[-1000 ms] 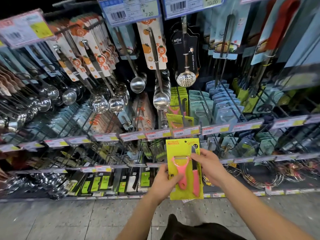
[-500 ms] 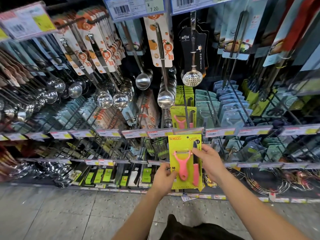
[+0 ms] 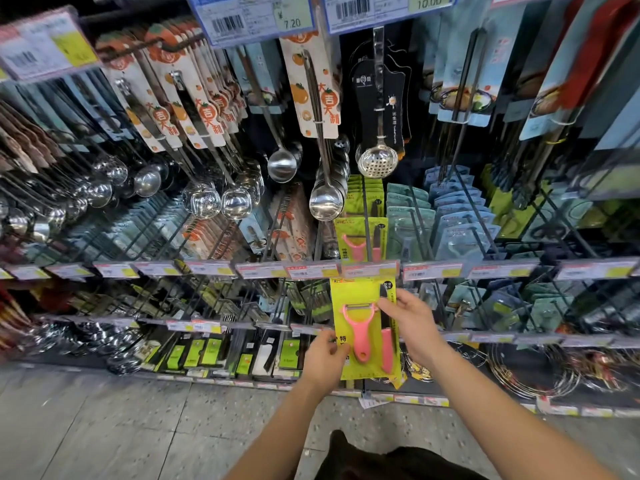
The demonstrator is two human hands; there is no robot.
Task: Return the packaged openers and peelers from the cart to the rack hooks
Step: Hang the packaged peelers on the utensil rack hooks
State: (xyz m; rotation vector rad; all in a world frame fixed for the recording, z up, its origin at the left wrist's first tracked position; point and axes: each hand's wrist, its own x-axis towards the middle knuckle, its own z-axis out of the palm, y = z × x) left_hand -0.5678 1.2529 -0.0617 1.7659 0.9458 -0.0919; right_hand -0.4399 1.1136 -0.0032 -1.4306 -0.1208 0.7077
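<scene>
Head view, one person standing at a store rack [image 3: 588, 341] of kitchen tools.

- Item 1: peeler pack [image 3: 353, 292], a yellow-green card carrying a pink peeler [image 3: 360, 332] and a pink-handled knife [image 3: 387, 351]. It is held upright in front of the rack's middle, its top edge just under the middle label rail [image 3: 214, 268]. It hangs on no hook.
- Item 2: left hand [image 3: 323, 356]. It pinches the pack's lower left edge, with the thumb on the card's front.
- Item 3: right hand [image 3: 412, 323]. It grips the pack's upper right edge, with the fingertips lying on the front beside the peeler's head.
- Item 4: matching packs [image 3: 353, 230], the same yellow-green cards, in a row on a hook directly above the held pack and behind the label rail.
- Item 5: blue-green carded packs [image 3: 460, 216], in rows on the hooks just right of the matching packs.
- Item 6: steel ladles [image 3: 325, 202] on orange-printed cards, across the rack's upper left and centre.
- Item 7: perforated skimmer [image 3: 377, 162] on a black card, above the matching packs.
- Item 8: price tags [image 3: 256, 19], along the rack's top edge, one reading 7.20.
- Item 9: wire rings [image 3: 533, 375], at the rack's lower right corner.
- Item 10: speckled grey floor [image 3: 104, 427], below the rack.
</scene>
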